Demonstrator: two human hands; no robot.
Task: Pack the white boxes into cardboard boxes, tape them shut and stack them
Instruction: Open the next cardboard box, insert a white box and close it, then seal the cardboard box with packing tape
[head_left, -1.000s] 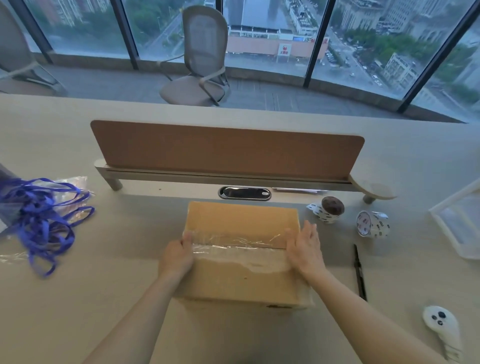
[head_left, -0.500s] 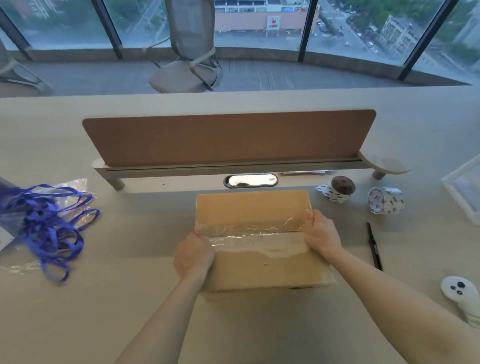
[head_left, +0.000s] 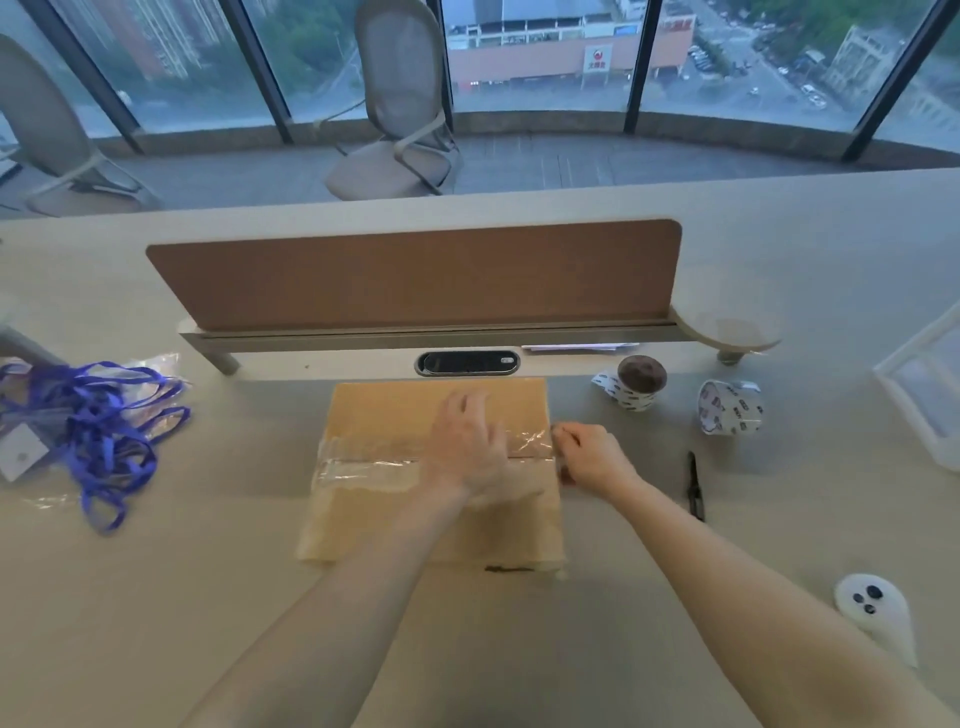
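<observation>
**Tape being pressed down over the box seam**

Cardboard box (head_left: 395, 415) sits shut on the desk (head_left: 156, 597), straight in front of the person and just short of the brown divider (head_left: 415, 275). A strip of clear tape (head_left: 363, 460) runs along the seam where the flaps meet. No white boxes are in view, so they are probably already inside.

The left hand (head_left: 467, 447) lies flat on the right half of the lid with its fingers loosely spread, most likely to rub the tape down and hold the flaps level. The right hand (head_left: 587, 454) is curled at the box's right edge, where the strip ends. It seems to pinch that end, probably to pull it tight or fold it over the side, though blur hides the fingertips. Two tape rolls (head_left: 636, 387) stand to the right, near that hand, handy for another strip.

Half a second ago each hand held its own side of the box. Since then the left hand has crossed the lid toward the right, while the right hand has stayed at its edge. The box has not moved.
</observation>
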